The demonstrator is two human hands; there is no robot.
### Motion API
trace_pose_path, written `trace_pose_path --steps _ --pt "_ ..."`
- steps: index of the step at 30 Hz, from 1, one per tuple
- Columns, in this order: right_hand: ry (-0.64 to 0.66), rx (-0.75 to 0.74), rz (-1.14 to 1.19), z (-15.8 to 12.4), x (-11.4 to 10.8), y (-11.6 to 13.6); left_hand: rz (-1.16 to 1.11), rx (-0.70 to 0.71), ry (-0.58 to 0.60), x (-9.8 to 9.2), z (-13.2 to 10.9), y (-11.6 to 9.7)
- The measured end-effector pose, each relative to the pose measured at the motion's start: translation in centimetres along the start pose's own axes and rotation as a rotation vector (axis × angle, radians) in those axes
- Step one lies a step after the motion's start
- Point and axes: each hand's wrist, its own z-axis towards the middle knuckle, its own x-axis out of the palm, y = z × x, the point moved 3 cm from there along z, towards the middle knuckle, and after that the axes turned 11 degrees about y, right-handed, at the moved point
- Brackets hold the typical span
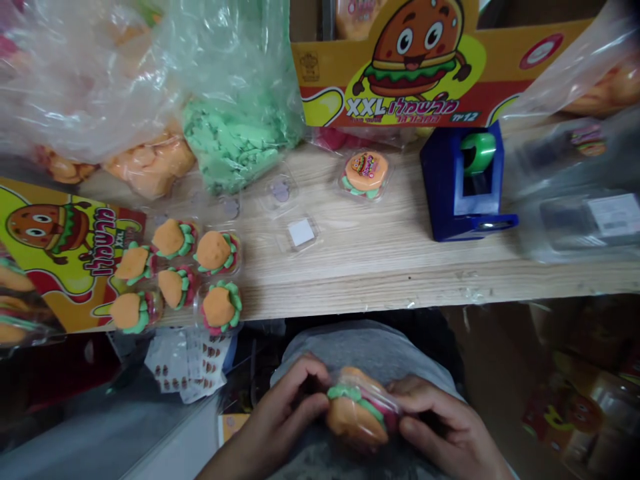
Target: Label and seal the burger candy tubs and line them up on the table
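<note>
Left hand (280, 417): curling around one side of a burger-shaped gummy (357, 417), fingers bent and pressing on its clear wrapper (367, 393).
Right hand (440, 427): gripping the opposite side, fingers bent over the wrapper.
Gummy's place: being held between both hands above a grey-clothed lap (370, 343), below the tabletop's near edge.
Tabletop (380, 260) left side: six wrapped burger gummies (213, 252) are lying beside a printed burger card (60, 247).
Tabletop far edge: a bag of green gummy pieces (235, 140) is resting near a blue tape dispenser (463, 193).
</note>
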Motion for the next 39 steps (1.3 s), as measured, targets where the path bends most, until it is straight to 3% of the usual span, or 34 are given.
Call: trace_pose_path --steps 4,7,13,15,18,21,24,28,33,39 --pt "0.035 0.037 -0.016 -0.7 -0.3 -0.3 0.072 0.125 -0.084 0.5 -0.2 0.5" --pt "-0.049 0.061 -0.072 -0.4 -0.6 0.8 0.165 0.202 -0.099 0.3 0.0 -0.8" --pt "-0.091 0.069 -0.235 1.9 -0.7 3.7 0.304 0.137 0.116 -0.9 1.5 -5.0" --pt "-0.092 0.086 -0.217 2.1 -0.6 3.6 0.278 0.16 0.096 -1.4 1.7 -5.5" --pt "-0.115 0.139 -0.103 1.7 -0.4 2.5 0.079 0.13 0.013 -1.7 1.8 -4.9" --pt "-0.139 0.207 0.019 1.3 -0.3 1.4 -0.071 0.001 -0.023 -1.3 1.9 -3.8" --pt "-0.137 0.237 0.049 1.3 -0.2 1.1 -0.079 -0.083 -0.08 -0.9 2.1 -3.5" --pt "-0.142 0.201 -0.007 1.4 -0.4 1.7 0.095 -0.069 -0.132 -0.8 2.0 -3.5" --pt "-0.055 0.089 -0.223 2.4 -0.4 3.4 0.349 0.11 -0.031 0.0 1.6 -3.4" --pt "0.162 0.25 -0.339 3.4 0.2 4.2 0.444 0.269 0.153 1.0 2.3 -3.9"
